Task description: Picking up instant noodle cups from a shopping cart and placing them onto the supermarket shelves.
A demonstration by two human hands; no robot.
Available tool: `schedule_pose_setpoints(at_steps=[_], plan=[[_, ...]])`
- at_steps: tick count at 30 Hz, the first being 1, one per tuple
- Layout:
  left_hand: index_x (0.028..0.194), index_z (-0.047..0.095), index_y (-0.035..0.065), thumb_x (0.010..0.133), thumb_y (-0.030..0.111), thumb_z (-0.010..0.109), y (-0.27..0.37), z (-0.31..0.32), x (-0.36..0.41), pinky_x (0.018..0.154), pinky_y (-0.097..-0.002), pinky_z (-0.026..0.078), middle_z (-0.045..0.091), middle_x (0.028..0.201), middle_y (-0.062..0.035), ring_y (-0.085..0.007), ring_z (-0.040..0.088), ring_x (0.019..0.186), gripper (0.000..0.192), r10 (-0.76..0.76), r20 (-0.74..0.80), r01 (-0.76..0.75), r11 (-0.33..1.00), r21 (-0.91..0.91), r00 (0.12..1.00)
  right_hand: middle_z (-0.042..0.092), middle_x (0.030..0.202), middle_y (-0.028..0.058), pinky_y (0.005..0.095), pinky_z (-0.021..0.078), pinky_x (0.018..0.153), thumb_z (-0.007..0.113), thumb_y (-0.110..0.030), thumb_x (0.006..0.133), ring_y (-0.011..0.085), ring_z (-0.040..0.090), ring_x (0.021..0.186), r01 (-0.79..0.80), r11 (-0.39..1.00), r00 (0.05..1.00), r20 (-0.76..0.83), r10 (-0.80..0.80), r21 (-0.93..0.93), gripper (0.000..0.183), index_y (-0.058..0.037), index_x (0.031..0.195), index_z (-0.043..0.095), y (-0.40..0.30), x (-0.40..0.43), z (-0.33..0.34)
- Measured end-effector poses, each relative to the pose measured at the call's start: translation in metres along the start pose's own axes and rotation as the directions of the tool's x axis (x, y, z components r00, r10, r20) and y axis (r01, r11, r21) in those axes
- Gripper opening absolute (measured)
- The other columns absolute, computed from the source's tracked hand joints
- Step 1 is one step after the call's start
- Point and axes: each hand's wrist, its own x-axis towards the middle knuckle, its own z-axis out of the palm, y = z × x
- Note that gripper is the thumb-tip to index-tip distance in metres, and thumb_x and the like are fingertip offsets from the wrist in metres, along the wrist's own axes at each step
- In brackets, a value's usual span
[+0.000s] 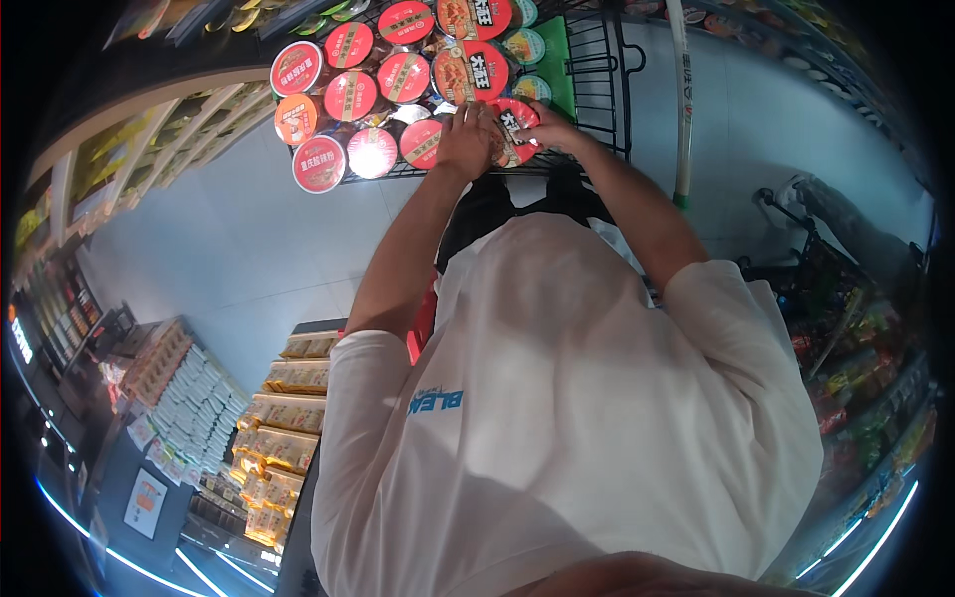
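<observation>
Between my hands is an instant noodle bowl with a red rim and a food picture on its lid, at the near right of a black wire cart or basket. My right hand grips its right edge, thumb on the lid. Against its left side lies my left hand, back up, its fingertips partly hidden; it also overlaps a red-lidded cup. Two more large noodle bowls stand just beyond, with rows of red-lidded cups to the left. An orange-lidded cup sits at the left edge.
Small teal-lidded cups stand beside a green panel in the cart. A pale pole rises to the right. Stocked shelves line the left; packaged goods are stacked at lower left. Another cart stands at right.
</observation>
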Motion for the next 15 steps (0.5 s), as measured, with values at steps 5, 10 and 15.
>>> schedule_pose_setpoints(at_steps=[5,10,15], plan=[[0.15,0.036,0.004,0.093,0.043,0.059,-0.004,0.025,0.001,0.117,-0.0565,0.025,0.028,0.16,-0.0125,-0.0328,0.023,0.15,0.073,-0.056,0.085,0.044,0.99,0.134,0.995,0.066,0.107,0.0067,0.0288,0.0536,0.055,0.084,-0.021,0.079,0.0146,0.065,0.081,0.044,0.997,0.999,-0.005,-0.044,0.058,0.071,-0.0079,0.138,0.047,0.009,-0.015,-0.017],[0.156,0.028,0.0099,0.091,0.05,0.064,0.0,0.021,0.003,0.12,-0.0561,0.022,0.018,0.164,-0.014,-0.0361,0.016,0.152,0.085,-0.03,0.153,0.013,0.994,0.11,0.988,0.067,0.11,0.0093,0.0296,0.0552,0.058,0.084,-0.021,0.08,0.0166,0.067,0.085,-0.043,0.998,0.993,-0.108,0.038,-0.045,0.069,-0.0051,0.136,0.048,0.019,-0.011,-0.018],[0.156,0.028,0.0118,0.089,0.049,0.067,-0.006,0.031,0.0,0.12,-0.0556,0.021,0.018,0.164,-0.0177,-0.0401,0.013,0.152,0.086,0.058,0.093,-0.065,0.995,0.078,0.994,0.065,0.117,0.0112,0.0315,0.0563,0.067,0.083,-0.024,0.081,0.0191,0.066,0.094,0.064,0.998,0.989,-0.131,-0.063,0.006,0.071,-0.0033,0.139,0.047,0.022,-0.016,-0.007]])
